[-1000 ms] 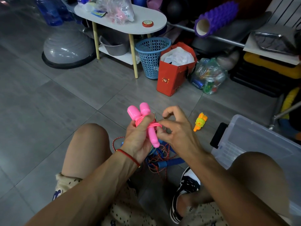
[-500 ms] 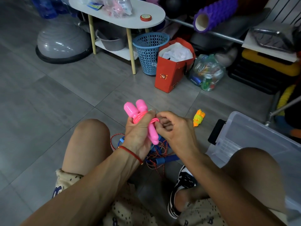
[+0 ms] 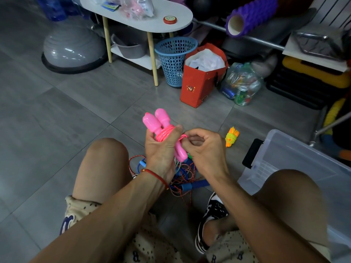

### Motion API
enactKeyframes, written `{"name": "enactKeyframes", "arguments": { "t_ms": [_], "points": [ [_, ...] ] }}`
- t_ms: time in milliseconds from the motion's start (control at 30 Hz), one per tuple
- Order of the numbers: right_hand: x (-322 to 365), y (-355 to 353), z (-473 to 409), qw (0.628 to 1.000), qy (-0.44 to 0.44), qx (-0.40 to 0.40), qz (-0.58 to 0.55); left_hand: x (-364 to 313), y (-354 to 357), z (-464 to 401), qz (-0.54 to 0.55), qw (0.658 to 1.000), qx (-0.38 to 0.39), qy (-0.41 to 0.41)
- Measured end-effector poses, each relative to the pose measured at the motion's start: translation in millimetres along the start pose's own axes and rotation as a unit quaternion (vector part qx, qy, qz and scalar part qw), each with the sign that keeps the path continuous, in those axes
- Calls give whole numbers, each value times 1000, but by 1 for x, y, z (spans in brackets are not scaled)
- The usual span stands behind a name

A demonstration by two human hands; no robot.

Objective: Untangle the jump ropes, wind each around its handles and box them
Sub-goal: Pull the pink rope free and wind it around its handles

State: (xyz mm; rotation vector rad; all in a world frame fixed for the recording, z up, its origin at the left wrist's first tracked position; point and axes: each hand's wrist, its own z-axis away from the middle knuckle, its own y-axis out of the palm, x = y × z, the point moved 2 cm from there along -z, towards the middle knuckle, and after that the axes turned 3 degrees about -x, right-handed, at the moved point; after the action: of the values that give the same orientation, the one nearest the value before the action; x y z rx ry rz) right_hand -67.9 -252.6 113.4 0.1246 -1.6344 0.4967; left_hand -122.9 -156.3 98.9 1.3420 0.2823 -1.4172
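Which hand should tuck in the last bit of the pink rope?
Probably the right hand. It already pinches the loose pink loop beside the handles, while the left hand is busy gripping the wound pink jump rope and keeping it steady.

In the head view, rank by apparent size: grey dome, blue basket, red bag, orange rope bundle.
1. Grey dome
2-3. Blue basket and red bag: too alike to rank
4. Orange rope bundle
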Motion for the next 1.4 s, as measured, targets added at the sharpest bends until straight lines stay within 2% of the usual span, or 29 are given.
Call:
{"name": "enactKeyframes", "arguments": {
  "t_ms": [267, 433, 533, 667, 800, 967, 1200, 1300, 1400],
  "points": [
    [7, 0, 2, 999, 16, -26, -44, 0, 2, -2, -31, 999, -8, -33],
    [9, 2, 4, 996, 39, -47, -60, 1, 1, -4, -2, 999, 8, -49],
    [12, 0, 6, 990, 67, -52, -116, -1, 4, -3, 14, 998, 17, -55],
    [13, -1, 5, 989, 51, -50, -133, 1, 3, -5, 16, 997, 20, -69],
    [13, -4, 1, 989, 37, -4, -142, -4, 4, -5, -7, 994, 17, -109],
    [16, -16, -6, 985, 43, 84, -148, -12, 5, -5, -21, 981, 57, -183],
    [23, -33, -14, 981, -28, 187, -46, -10, 4, -1, 26, 961, 99, -256],
    [24, -36, -15, 978, -25, 200, -60, -13, 7, 4, 55, 956, 103, -268],
    [22, -34, -13, 985, -47, 159, -57, -17, 13, 7, 67, 955, 99, -271]
  ]
}}
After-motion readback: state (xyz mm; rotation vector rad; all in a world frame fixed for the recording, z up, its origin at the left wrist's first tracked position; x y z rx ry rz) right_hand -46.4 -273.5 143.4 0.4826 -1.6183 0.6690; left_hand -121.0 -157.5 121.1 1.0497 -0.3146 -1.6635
